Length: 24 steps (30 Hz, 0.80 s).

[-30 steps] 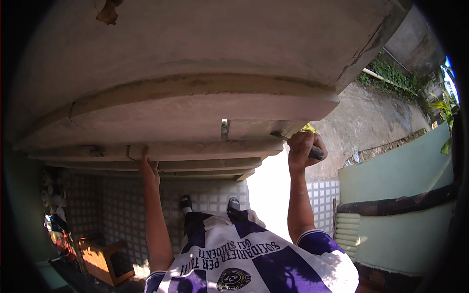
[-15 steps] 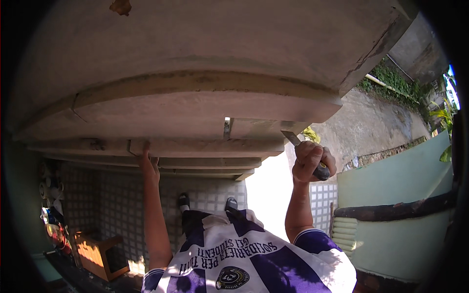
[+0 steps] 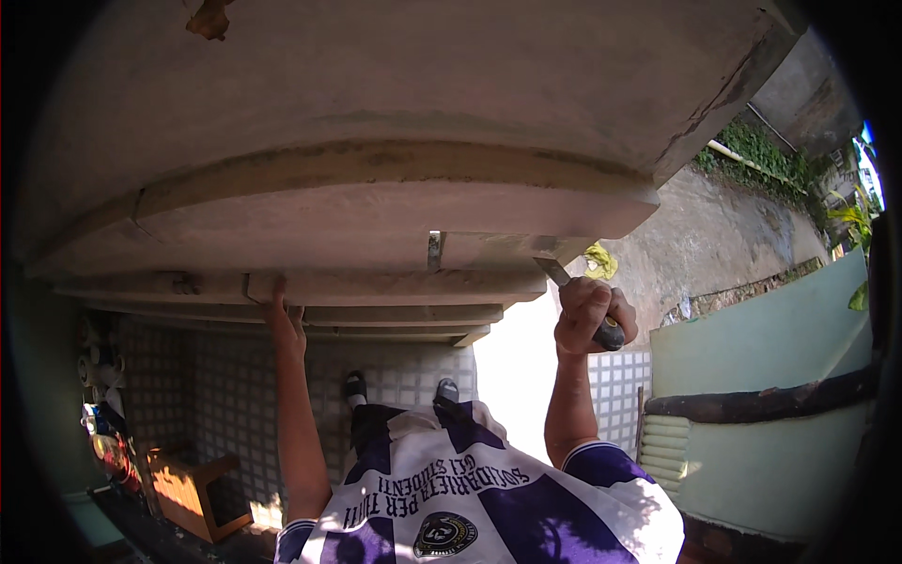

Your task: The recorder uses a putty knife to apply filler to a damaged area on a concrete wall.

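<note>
My right hand (image 3: 595, 315) is closed around the dark handle of a scraper (image 3: 552, 271). Its flat metal blade points up and left, its tip at the right end of a pale concrete ledge (image 3: 357, 246). A lighter rectangular patch (image 3: 493, 246) lies on that ledge beside the blade, with a narrow grey strip (image 3: 434, 251) at its left end. My left hand (image 3: 284, 315) rests against the edge of a lower ledge, one finger stretched up onto it; the other fingers show only partly.
Several ledges are stacked below, above a tiled floor (image 3: 230, 376). A brown wooden stool (image 3: 193, 493) stands at lower left. To the right are a green wall (image 3: 752, 348) with a dark rail (image 3: 761, 404), a yellow-green cloth-like thing (image 3: 599, 261) and plants (image 3: 770, 164).
My right hand has moved slightly left with the scraper still in it. More of the yellow-green thing shows behind it. My left hand stays in place on the ledge.
</note>
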Each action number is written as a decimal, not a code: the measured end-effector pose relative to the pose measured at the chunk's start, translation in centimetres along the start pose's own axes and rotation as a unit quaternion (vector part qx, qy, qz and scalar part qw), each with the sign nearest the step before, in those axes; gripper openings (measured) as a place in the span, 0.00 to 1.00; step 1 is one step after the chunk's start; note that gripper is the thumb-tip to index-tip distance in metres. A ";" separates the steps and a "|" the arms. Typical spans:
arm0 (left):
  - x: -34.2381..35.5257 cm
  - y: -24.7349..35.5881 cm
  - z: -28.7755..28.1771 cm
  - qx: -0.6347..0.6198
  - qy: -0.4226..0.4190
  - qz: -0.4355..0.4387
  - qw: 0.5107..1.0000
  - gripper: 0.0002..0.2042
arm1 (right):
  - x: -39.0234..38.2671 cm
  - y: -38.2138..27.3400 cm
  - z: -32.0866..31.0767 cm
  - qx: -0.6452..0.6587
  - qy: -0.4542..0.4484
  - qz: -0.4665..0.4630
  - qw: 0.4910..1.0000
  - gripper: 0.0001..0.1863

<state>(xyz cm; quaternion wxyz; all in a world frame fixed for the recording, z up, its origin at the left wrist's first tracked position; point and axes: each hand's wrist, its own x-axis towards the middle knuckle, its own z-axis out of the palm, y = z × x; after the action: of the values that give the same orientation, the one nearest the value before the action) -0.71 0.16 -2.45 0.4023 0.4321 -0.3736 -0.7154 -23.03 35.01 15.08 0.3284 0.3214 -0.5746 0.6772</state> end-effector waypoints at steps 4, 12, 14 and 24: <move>0.0 0.1 0.5 -0.009 0.017 0.014 1.000 0.36 | 0.1 1.2 1.1 -0.033 0.001 0.066 0.997 0.24; 0.3 -0.1 -0.1 -0.011 0.009 0.024 1.000 0.34 | 0.1 1.2 0.6 -0.010 -0.001 0.038 0.999 0.23; 0.4 -0.1 -0.1 -0.009 0.016 0.024 1.000 0.34 | -0.2 -0.3 0.4 0.067 0.025 0.035 0.997 0.23; 0.4 -0.2 0.4 -0.014 0.027 0.024 0.999 0.34 | 0.1 1.3 1.1 -0.022 0.012 0.064 0.998 0.25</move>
<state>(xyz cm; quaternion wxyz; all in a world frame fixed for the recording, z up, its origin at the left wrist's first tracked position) -1.20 -0.02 -2.58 0.4355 0.4361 -0.3631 -0.6988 -24.08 33.73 14.52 0.2980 0.2686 -0.6052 0.6876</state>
